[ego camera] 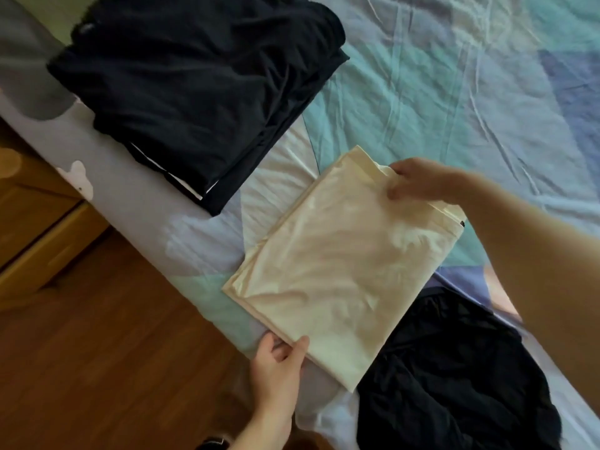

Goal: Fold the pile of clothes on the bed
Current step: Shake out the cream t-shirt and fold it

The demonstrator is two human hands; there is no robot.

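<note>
Cream garment (341, 271) folded, left hand (279, 362), right hand (418, 183) pinching corners

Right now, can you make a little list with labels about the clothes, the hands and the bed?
being folded: cream garment, folded flat near the bed's edge
left hand: pinches its near corner
right hand: grips its far corner
done pile: folded black clothes, stacked to the far left
still messy: crumpled black garment, beside the cream one
underneath: patterned bedsheet
floor: wood

2 hands (279, 355) gripping folded cream garment (341, 264), bed (454, 76)
</note>
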